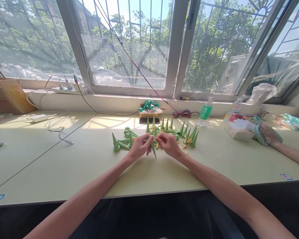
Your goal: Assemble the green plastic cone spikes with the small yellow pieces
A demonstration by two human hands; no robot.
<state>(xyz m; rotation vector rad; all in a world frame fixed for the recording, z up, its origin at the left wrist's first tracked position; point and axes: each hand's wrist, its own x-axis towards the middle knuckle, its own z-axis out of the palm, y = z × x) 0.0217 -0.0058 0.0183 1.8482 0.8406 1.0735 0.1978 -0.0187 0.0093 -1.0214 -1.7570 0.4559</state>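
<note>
My left hand [141, 146] is closed around a green plastic spike [153, 151], whose pointed end slants down toward me. Close beside it, my right hand [169, 143] has its thumb and fingers pinched at the upper end of that spike; whatever small piece lies between those fingertips is hidden. More green spikes [115, 143] stand and lie on the table left of and behind my hands. Another group of upright green spikes [194, 139] is to the right, with small yellow pieces [184, 146] scattered among them.
Behind the spikes are a dark phone [149, 121] and a small box [149, 114] with green material. A bottle [205, 112] stands back right, near a tissue box [240, 129]. Another person's hand [269, 134] rests on a wrapped item at right. Cables [61, 132] lie left.
</note>
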